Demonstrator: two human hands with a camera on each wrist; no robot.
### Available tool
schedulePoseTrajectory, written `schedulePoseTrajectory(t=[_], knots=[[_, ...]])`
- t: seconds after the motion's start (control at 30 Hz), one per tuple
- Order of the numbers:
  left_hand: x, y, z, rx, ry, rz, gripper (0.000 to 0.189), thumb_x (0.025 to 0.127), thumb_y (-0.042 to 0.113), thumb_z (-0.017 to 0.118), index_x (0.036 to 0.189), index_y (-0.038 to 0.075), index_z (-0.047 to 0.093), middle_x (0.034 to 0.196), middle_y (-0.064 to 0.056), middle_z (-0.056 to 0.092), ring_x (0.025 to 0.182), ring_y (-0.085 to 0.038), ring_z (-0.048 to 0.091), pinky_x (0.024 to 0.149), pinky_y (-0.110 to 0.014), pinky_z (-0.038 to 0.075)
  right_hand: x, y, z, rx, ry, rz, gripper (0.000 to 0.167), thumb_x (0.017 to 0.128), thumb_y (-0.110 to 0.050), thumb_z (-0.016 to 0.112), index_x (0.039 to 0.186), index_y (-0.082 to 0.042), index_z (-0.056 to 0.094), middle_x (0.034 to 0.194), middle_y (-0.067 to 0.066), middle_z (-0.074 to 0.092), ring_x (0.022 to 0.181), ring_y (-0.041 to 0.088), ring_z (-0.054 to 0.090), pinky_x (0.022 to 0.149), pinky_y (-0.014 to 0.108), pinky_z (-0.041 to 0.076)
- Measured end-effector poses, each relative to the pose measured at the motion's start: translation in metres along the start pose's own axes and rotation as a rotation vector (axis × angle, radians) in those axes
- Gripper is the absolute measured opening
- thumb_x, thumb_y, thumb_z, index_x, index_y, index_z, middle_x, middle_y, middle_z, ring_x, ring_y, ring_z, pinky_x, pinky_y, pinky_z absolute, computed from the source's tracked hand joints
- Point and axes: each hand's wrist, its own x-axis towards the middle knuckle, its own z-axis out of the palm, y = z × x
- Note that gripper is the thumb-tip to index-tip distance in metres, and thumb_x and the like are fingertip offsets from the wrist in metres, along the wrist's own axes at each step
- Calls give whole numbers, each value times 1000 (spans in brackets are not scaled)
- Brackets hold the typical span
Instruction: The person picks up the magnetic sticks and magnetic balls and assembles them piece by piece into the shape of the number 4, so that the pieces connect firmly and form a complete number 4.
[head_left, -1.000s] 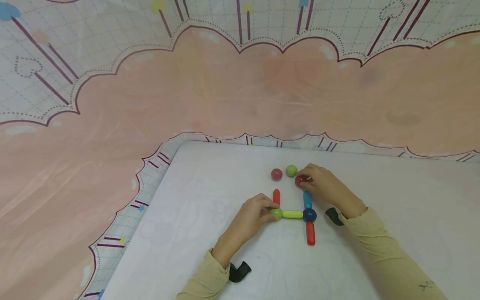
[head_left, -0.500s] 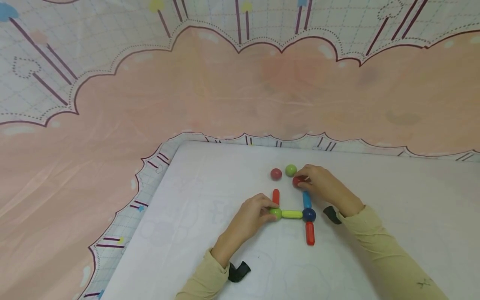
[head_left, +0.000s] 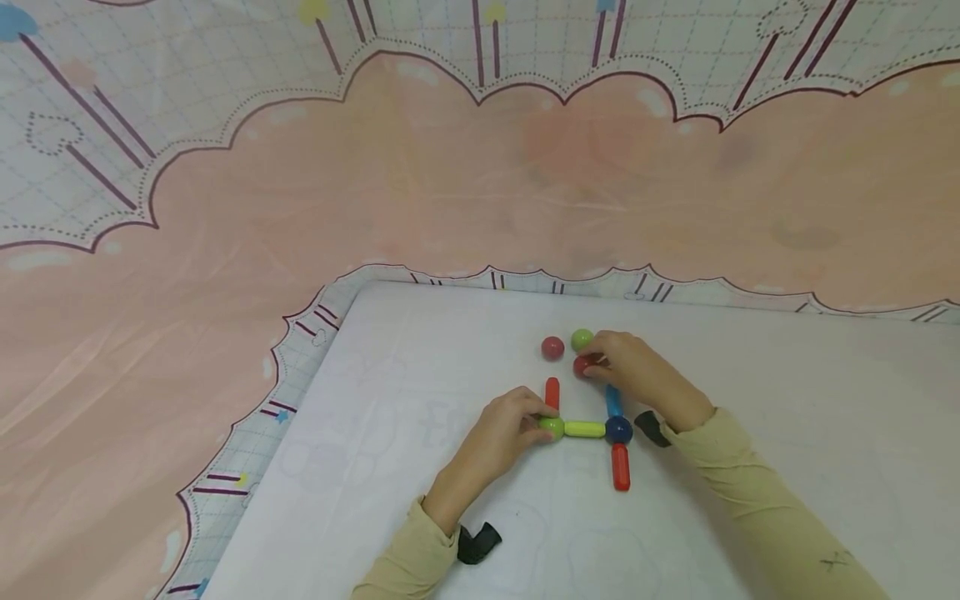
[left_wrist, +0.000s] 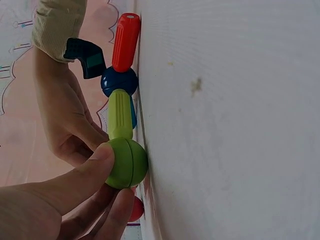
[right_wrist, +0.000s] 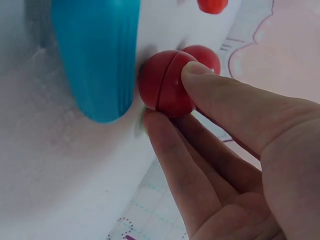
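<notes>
My left hand [head_left: 508, 429] pinches a green ball [left_wrist: 127, 163] between thumb and fingers. From that ball a red rod [head_left: 552, 393] points away, and a yellow-green rod [head_left: 585, 429] runs right to a dark blue ball [head_left: 618, 430]. A blue rod [head_left: 614, 402] and another red rod [head_left: 621, 467] join the blue ball on its far and near sides. My right hand [head_left: 645, 372] pinches a red ball [right_wrist: 166, 83] just left of the blue rod's far end. Partly behind its fingertips sits a loose light-green ball [head_left: 581, 338].
Another red ball [head_left: 552, 348] lies on the white tabletop [head_left: 420, 350] beyond the red rod. Black straps [head_left: 480, 544] hang at both wrists. A patterned peach-and-white cloth [head_left: 480, 200] spreads past the table's far and left edges.
My right hand has slid left with the red ball, from above the blue rod's end to the gap between the two upright rods. The left hand has stayed still.
</notes>
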Motion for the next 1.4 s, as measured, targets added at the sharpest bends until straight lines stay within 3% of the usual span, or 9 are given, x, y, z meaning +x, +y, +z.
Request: schedulePoseTrajectory(t=[0.5, 0.8, 1.4], knots=[[-1, 1, -2, -7, -4, 11, 25, 83, 13, 80, 108, 11, 76, 102, 2, 65, 85, -7, 62, 78, -21, 52, 7, -11, 5, 2, -5, -56, 23, 86, -3, 75, 108, 3, 74, 91, 6, 69, 94, 24, 70, 85, 38, 58], [-2, 1, -2, -10, -1, 19, 24, 82, 12, 80, 106, 11, 76, 103, 3, 65, 85, -7, 62, 78, -20, 52, 9, -15, 4, -16, 3, -65, 22, 85, -4, 76, 107, 0, 75, 93, 6, 70, 84, 18, 63, 81, 35, 57], [-4, 1, -1, -31, 6, 46, 24, 82, 9, 80, 105, 9, 76, 104, 1, 66, 85, -7, 64, 78, -20, 53, 14, -21, 9, -78, 12, -166, 22, 84, 1, 75, 105, -1, 75, 96, 7, 71, 90, 21, 62, 85, 36, 56]])
